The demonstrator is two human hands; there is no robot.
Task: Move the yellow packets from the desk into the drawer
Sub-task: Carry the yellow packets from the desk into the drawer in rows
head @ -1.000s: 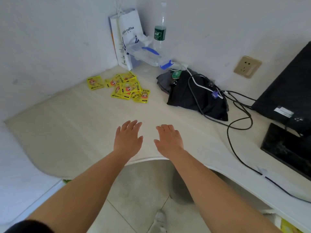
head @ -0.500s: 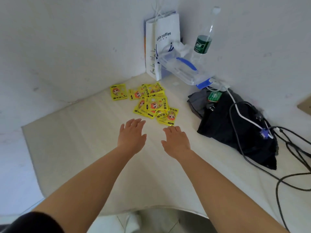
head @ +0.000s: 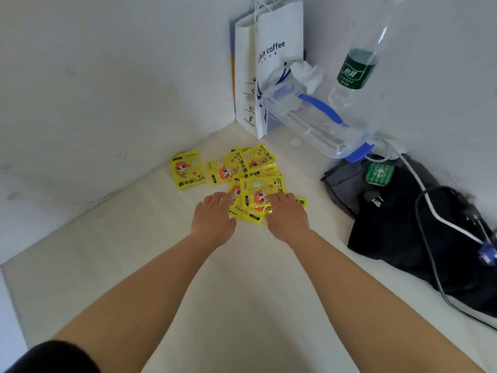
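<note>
One packet [head: 188, 170] lies apart at far left on the tabletop [head: 107, 265]. Left hand [head: 213, 218], open and palm down, touches the near left edge of the overlapping packets [head: 252, 181]. Right hand [head: 287, 216], open and flat, rests on their near right edge. Black bag [head: 403, 227] lies right.

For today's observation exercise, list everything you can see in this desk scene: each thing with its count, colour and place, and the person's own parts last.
yellow packets: several overlapping plus one apart at left, yellow, desk near corner
desk: one, pale wood
paper bag: one, white, standing in corner
plastic box: one, clear with blue clips, tilted beside paper bag
water bottle: one, clear with green label, against wall
black bag: one, right of packets
cables: several, black and white, over black bag
left hand: open, at the pile's left edge
right hand: open, on the pile's right edge
</note>
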